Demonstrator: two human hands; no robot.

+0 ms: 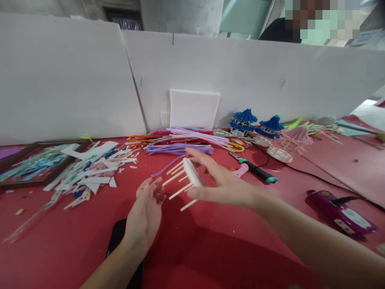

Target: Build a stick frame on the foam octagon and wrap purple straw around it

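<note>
My right hand (222, 182) grips a white round disc (192, 171) by its edge, between thumb and fingers, above the table. Several thin pale sticks (180, 192) stand out from one face of the disc and point left, towards my left hand. Near the stick ends is my left hand (146, 210), its fingers loosely bent and apart, with nothing seen in it. Just beyond both hands, a single purple pipe cleaner (168, 165) strays from a purple bundle (180, 149). Under my left wrist lies a flat black object (116, 237), partly hidden.
Paper and foam scraps (96, 168) and a brown frame (30, 182) lie left. Blue-roofed models (245, 120) and a pink-roofed model (296, 138) stand back right. A black-and-teal tool (258, 171) and a purple power strip (343, 214) lie right. A white partition (255, 76) stands behind.
</note>
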